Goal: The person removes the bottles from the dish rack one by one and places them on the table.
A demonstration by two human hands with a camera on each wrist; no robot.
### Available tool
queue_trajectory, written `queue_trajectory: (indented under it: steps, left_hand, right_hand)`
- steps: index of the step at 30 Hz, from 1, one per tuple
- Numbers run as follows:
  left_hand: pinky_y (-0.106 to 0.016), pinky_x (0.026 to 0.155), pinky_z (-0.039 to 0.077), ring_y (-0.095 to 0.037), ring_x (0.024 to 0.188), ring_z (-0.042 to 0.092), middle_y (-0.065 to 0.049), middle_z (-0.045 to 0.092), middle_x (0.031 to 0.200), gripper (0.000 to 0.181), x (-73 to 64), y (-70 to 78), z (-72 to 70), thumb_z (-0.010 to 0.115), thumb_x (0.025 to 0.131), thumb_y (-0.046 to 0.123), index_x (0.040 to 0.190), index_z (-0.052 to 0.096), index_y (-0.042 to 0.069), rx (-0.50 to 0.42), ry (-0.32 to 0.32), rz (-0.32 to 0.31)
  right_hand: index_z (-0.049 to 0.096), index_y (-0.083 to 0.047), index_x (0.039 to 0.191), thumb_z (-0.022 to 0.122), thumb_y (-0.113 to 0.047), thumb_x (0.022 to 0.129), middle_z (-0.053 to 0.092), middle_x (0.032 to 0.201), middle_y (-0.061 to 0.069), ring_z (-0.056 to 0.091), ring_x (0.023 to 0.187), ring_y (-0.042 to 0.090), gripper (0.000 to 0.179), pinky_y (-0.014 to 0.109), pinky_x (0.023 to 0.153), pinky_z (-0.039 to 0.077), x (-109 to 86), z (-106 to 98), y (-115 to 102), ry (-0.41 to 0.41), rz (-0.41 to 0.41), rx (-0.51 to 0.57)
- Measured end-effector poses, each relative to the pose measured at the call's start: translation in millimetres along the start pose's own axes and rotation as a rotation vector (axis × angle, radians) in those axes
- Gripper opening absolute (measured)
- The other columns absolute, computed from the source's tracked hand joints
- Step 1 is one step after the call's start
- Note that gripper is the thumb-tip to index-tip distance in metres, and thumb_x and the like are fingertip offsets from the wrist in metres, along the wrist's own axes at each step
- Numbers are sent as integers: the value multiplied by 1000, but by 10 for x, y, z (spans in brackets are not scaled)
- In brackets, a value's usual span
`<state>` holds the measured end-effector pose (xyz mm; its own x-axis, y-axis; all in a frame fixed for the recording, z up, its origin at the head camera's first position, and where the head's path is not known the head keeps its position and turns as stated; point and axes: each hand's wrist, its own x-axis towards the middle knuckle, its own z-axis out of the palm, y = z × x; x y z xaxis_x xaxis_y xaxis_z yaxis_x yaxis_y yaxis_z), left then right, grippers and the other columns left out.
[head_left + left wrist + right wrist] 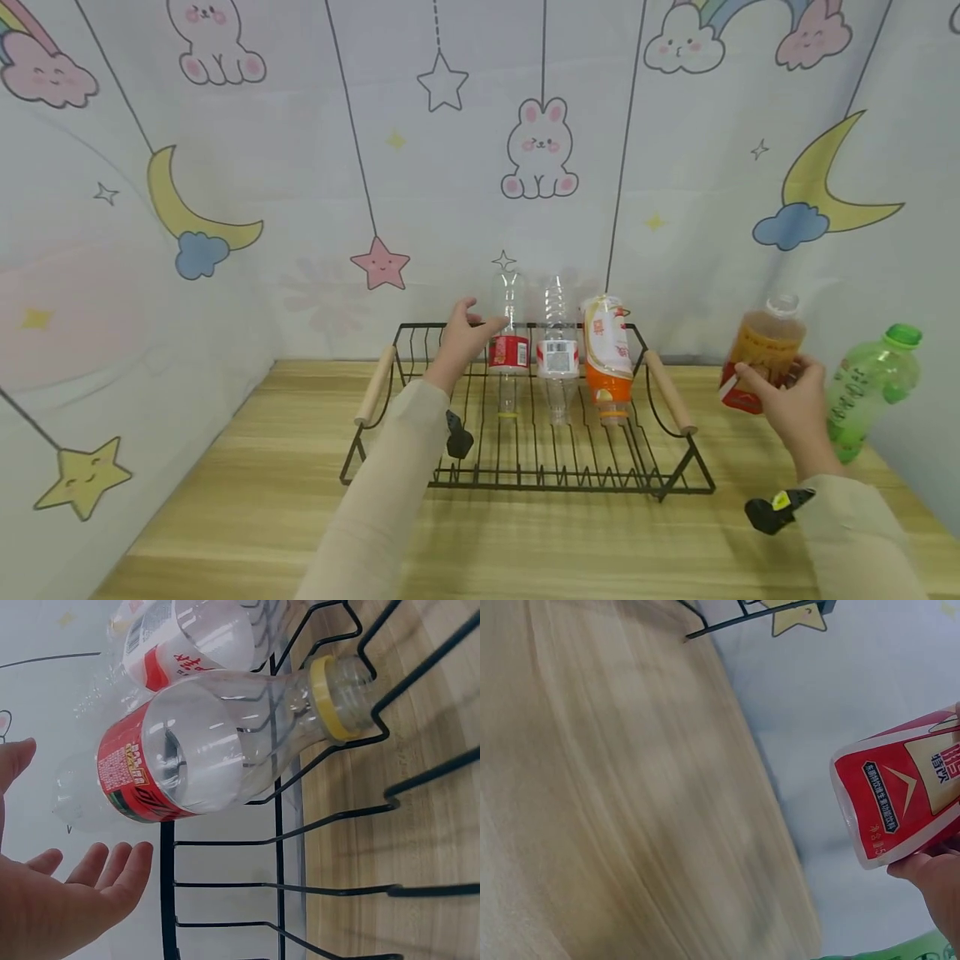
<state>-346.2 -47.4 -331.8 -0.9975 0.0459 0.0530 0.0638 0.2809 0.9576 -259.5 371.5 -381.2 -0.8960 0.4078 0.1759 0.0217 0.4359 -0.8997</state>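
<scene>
My left hand [463, 340] is at the rack's left rear, its fingers spread beside an upside-down clear bottle with a red label [510, 352]. In the left wrist view, a gap shows between the fingers [124, 881] and that bottle [225, 750], whose yellow-ringed neck points down between the wires. On the right, my right hand [801, 408] grips an uncapped bottle with a red and yellow label [761, 354], held upright with a slight tilt. The right wrist view shows the red lower end of this bottle [889, 799] above the table's edge, with the fingers partly out of frame.
A black wire rack [525, 479] with wooden handles stands on the wooden table [225, 500]. Inside it, a white-labelled clear bottle [557, 358] and an orange-and-white bottle [607, 350] also stand inverted. A capped green bottle [862, 392] is right of my right hand. A patterned curtain hangs behind.
</scene>
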Motion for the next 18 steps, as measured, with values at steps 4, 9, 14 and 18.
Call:
queue_trajectory:
  steps: [4, 9, 14, 18]
  left_hand:
    - [-55, 106, 37, -37, 131, 40, -18, 35, 148, 85, -7, -58, 19, 69, 88, 37, 153, 19, 14, 27, -63, -35]
    - [-55, 107, 36, -37, 131, 40, -19, 35, 147, 93, -2, -144, 13, 71, 86, 42, 154, 13, 15, 86, -120, -69]
    - [-56, 106, 36, -38, 131, 42, -20, 35, 148, 99, 1, -189, 28, 72, 84, 45, 155, 10, 15, 133, -170, -82]
    - [-55, 104, 39, -40, 128, 44, -18, 27, 154, 99, -11, -206, 61, 72, 84, 44, 155, 9, 16, 148, -206, -97]
  right_hand:
    - [1, -2, 148, 59, -48, 91, 15, 151, 29, 22, 137, 48, 93, 61, 109, 25, 27, 28, 69, 12, 27, 1]
    - [-3, -2, 149, 59, -47, 91, 12, 152, 30, 19, 139, 48, 96, 59, 111, 22, 52, 32, 138, 7, 59, 9]
    - [-4, -1, 149, 58, -48, 91, 10, 153, 31, 19, 139, 48, 98, 60, 111, 23, 54, 26, 205, 8, 91, 6]
    - [-2, 0, 149, 58, -48, 91, 12, 152, 31, 20, 138, 48, 97, 60, 110, 24, 50, 30, 263, 20, 96, -2]
